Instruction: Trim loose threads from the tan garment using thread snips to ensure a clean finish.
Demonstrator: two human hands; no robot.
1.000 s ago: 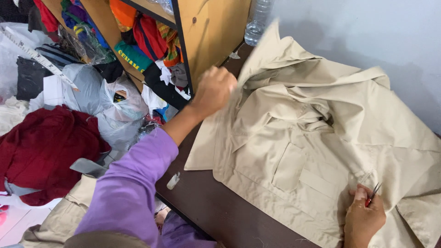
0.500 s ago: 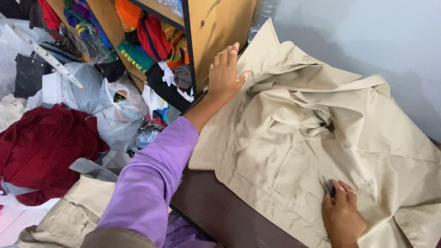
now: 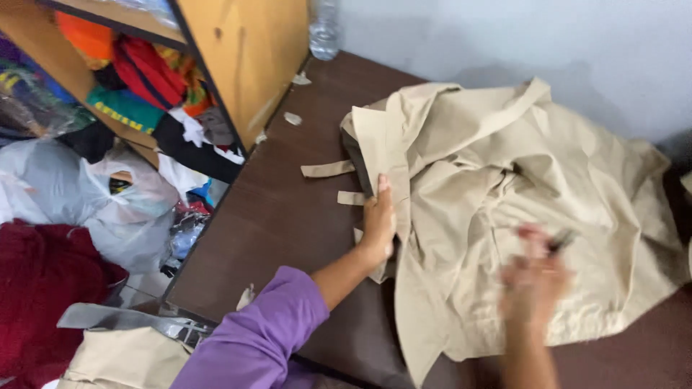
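Observation:
A beige garment (image 3: 519,209) lies bunched up on a dark brown table (image 3: 288,209). My left hand (image 3: 378,227), in a purple sleeve, presses flat on the garment's left edge, fingers together. My right hand (image 3: 533,277) hovers over the garment's lower middle, blurred by motion, and pinches a small dark tool (image 3: 561,241), perhaps small scissors. Loose beige strips (image 3: 328,170) lie on the table just left of the garment.
A wooden shelf unit (image 3: 238,65) full of coloured folded cloth stands left of the table. A clear plastic bottle (image 3: 324,29) stands at the table's back. On the floor lie plastic bags (image 3: 108,194), a dark red cloth (image 3: 43,288) and more beige fabric (image 3: 122,356).
The garment has been pulled together to the right, baring the table's left part. My left hand moved down from the garment's far corner to its left edge. My right hand lifted, blurred.

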